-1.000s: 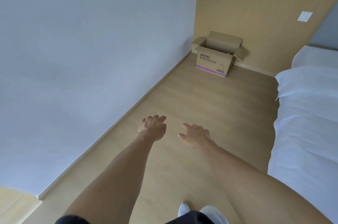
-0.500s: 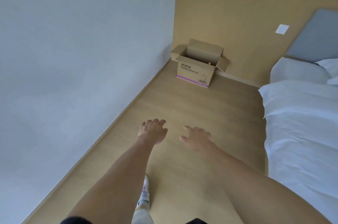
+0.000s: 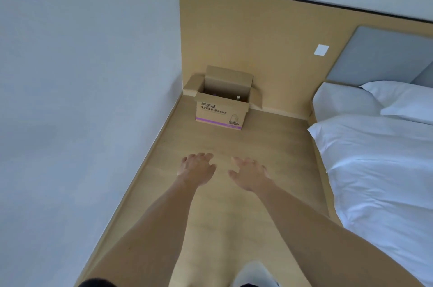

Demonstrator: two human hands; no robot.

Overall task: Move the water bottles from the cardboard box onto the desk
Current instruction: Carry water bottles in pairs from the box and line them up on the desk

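At the bottom edge of the frame there's just a bit of white shoe [image 3: 254, 274] on the wood floor [image 3: 234, 228], and both bare arms reach forward up the middle of the picture. The left hand [image 3: 196, 167] and right hand [image 3: 249, 173] hover side by side over the floor, palms down, fingers spread apart and relaxed, nothing in either one.

Off to the right of the frame is a bed [image 3: 379, 169] with white sheets, to the left a plain white wall [image 3: 82, 99], so it's basically a narrow aisle.

Further up, in the centre of the frame, the cardboard box [image 3: 221, 111] sits on the floor, tucked into the corner against a wooden wall panel [image 3: 246, 36]. Flaps are all folded open. It's a plain brown carton with printed lettering and a purple stripe along the bottom of the front face. Inside you can only catch one bottle top [image 3: 238, 97] poking up near the right side, plus something darker at the left that's too small to make out. No desk anywhere in this shot.

My read: this is the walk-up, nothing grabbed yet and the hands are well apart from the box. Best bet is to get right up to it and crouch so you can see straight down inside, then take a bottle round the body rather than by the cap. The open flaps could snag a wrist, so go in from above.
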